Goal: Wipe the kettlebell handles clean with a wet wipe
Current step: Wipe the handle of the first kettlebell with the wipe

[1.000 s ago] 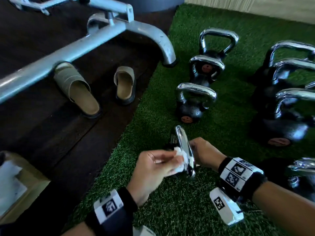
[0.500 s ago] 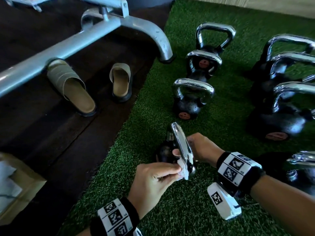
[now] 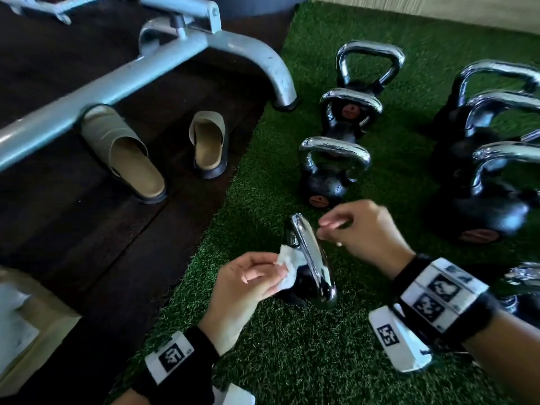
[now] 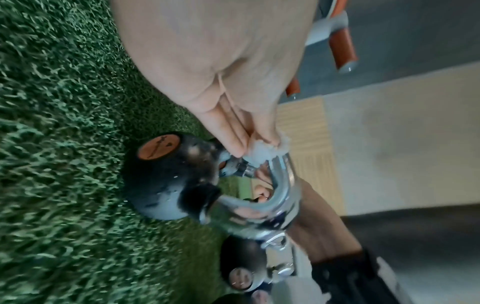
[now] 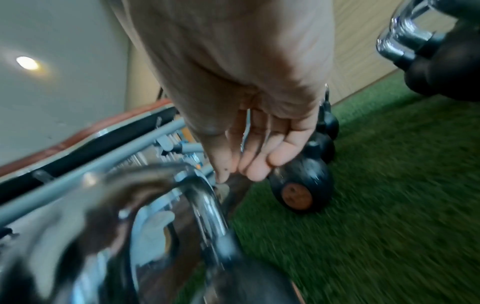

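A wipe (image 3: 287, 266) is pinched in the left hand (image 3: 245, 283) and pressed against the chrome handle (image 3: 311, 258) of the nearest kettlebell (image 4: 166, 176), which stands on the turf (image 3: 292, 361). The wipe is judged soft, limp and light; a fingertip pinch suffices. The right hand (image 3: 362, 229) hovers just beside the handle top, fingers loosely curled, holding nothing. The kettlebell is judged heavy and stiff, its polished handle slippery when wet, so it is best steadied at the handle top. Beyond it, 3 more kettlebells (image 3: 330, 171) stand in a row.
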### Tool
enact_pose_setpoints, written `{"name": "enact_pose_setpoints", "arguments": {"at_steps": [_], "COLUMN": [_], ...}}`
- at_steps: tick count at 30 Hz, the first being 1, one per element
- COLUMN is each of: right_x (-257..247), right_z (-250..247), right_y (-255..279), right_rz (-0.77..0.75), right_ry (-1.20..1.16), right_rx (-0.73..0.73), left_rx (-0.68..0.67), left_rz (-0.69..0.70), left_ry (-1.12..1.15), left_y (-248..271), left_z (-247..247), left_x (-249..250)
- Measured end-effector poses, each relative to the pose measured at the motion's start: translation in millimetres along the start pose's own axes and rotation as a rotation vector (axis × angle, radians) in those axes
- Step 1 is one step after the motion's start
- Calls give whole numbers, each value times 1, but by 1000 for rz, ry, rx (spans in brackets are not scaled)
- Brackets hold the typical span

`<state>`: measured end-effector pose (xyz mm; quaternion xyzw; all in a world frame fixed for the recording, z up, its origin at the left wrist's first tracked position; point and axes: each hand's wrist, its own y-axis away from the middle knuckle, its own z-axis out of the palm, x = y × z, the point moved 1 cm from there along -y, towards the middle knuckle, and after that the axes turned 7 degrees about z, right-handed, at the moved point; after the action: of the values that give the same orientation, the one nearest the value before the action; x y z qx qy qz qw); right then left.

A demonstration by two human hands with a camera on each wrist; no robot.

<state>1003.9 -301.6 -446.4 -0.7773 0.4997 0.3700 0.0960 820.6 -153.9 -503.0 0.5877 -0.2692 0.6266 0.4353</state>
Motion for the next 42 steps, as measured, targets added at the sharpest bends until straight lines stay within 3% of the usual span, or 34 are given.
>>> {"name": "enact_pose_setpoints", "arguments": {"at_steps": [2,6,12,19,23,28,30,33,35,38,40,42], "right_x": [-21,-56,-63,-56,-48,-12,4,21,27,30,31,30], "right_z": [-16,-17,-2,13,0,-13,-6,11,19,33,42,48], "right_y": [5,26,31,37,29,8,3,-4,-9,-12,-14,-15], "right_rz": [-102,-214,-109,-90,-36,119,213,294,340,381,364,336], "right_ry": [-104,-150,-448,-489,-579,-705,-717,-677,-661,-671,-662,-649], "right_rx": [34,-215,-268,-154,-87,42,53,32,-5,-142,-169,-168], "left_rx": [47,64,55,171,100,-472,-449,-235,-187,-280,-378,-420], "left_rz": [-65,-55,54,62,110,301,285,339,410,491,443,413], "left_ry": [208,423,390,218,-142,-785,-875,-865,-884,-828,-672,-653], "left_y": [-5,-13,-15,-20,-22,-26,-24,-27,-34,-47,-52,-57], "left_z": [0,5,12,13,6,4,22,42,41,30,26,22], "left_x": [13,37,49,47,27,-29,-42,-51,-55,-55,-55,-53]}}
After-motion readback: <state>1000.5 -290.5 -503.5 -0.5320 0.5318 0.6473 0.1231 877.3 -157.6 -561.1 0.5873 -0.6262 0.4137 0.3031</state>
